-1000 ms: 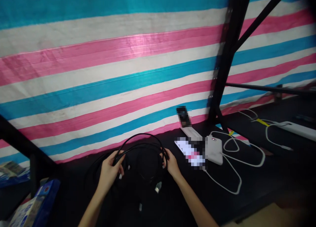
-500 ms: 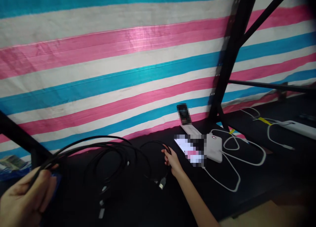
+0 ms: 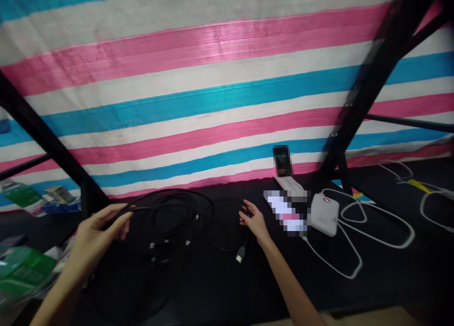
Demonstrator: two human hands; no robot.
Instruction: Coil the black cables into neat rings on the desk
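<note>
My left hand [image 3: 102, 231] pinches black cables between thumb and fingers at the left, holding them a little above the black table. From it they arc right into a loose coil of black USB cable [image 3: 177, 191], where several small metal plugs show. Fingers curled, my right hand [image 3: 255, 224] grips a thin stretch of black cable right of the coil. Below its fingers hangs or lies a USB plug [image 3: 240, 255] with a metal tip. Dark cable against the dark table hides where single strands run.
Right of my right hand lie a lit phone [image 3: 278, 205], a white power bank [image 3: 324, 215] and white cables [image 3: 349, 275]. A blurred dark device [image 3: 283, 160] leans at the back. Green packages [image 3: 26, 269] lie at left. Black frame posts [image 3: 369, 94] stand before a striped sheet [image 3: 198, 104].
The view has turned left. My left hand has moved right and farther in over the table with the cables, closer to my right hand, whose fingers look slightly looser.
</note>
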